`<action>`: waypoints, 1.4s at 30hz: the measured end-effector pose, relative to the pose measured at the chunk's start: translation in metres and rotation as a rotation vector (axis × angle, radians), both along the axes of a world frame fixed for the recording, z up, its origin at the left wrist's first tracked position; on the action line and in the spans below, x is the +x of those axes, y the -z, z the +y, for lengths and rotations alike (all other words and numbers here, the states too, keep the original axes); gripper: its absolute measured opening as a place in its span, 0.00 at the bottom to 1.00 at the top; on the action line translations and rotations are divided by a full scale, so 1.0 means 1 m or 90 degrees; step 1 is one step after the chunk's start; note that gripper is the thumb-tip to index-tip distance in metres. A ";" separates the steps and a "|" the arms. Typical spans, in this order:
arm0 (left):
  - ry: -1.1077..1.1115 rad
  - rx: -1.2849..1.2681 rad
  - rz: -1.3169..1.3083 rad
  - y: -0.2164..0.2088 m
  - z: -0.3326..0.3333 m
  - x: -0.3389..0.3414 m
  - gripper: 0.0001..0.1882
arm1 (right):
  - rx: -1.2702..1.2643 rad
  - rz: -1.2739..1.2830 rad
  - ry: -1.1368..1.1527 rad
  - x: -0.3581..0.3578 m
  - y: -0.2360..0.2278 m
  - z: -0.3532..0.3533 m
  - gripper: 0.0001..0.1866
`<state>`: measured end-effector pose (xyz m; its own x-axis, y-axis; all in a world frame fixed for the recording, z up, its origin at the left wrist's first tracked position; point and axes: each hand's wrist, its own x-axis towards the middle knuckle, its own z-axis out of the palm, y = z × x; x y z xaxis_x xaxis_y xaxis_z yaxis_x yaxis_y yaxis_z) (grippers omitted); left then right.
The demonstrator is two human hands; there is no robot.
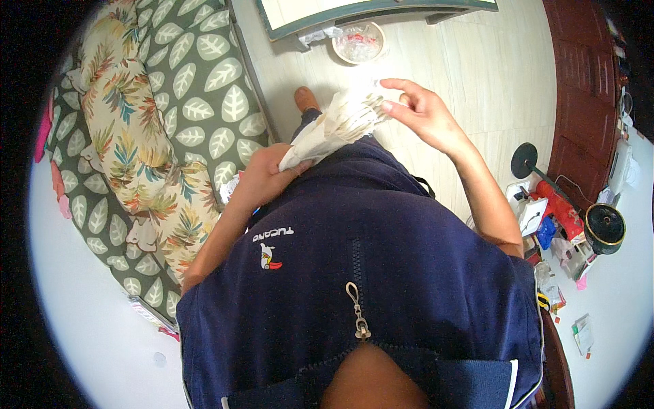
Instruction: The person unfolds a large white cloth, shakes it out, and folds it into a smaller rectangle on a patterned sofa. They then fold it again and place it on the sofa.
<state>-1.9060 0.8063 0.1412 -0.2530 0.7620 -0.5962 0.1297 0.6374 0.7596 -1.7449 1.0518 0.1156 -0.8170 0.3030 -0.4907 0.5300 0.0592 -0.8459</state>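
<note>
A white, many-layered bundle of thin sheets, like paper or cloth, is held slanting in front of my body. My left hand is closed around its narrow lower end, with the thumb lying along it. The far end fans out in pleats and is washed out by glare. Beside that fanned end is my right hand, its thumb and forefinger stretched out and apart, the other fingers bent. The fingertips are at the edge of the layers; whether they touch cannot be made out.
On the left runs a sofa with a green leaf-print cover and floral cushions. A white bin holding clear plastic stands by a dark-edged table. To the right are a weight bar, a red cylinder and brown panelled wood.
</note>
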 end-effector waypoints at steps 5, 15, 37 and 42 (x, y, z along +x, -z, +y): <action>0.000 -0.032 -0.002 -0.002 0.001 0.000 0.13 | -0.001 0.000 -0.140 -0.007 0.015 -0.014 0.13; 0.015 0.071 -0.013 0.002 0.001 0.003 0.22 | -0.343 0.189 0.017 -0.003 0.002 0.016 0.18; 0.190 0.095 0.145 0.004 -0.009 0.015 0.16 | -0.360 0.079 0.628 0.038 0.007 0.059 0.16; 0.123 0.107 0.143 0.001 -0.021 0.008 0.12 | -0.125 0.236 0.848 0.186 -0.036 0.219 0.18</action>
<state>-1.8985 0.7849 0.1401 -0.2047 0.8914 -0.4043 0.4122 0.4531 0.7904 -1.5591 1.2709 0.1514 -0.0621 0.8972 -0.4373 -0.1607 -0.4414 -0.8828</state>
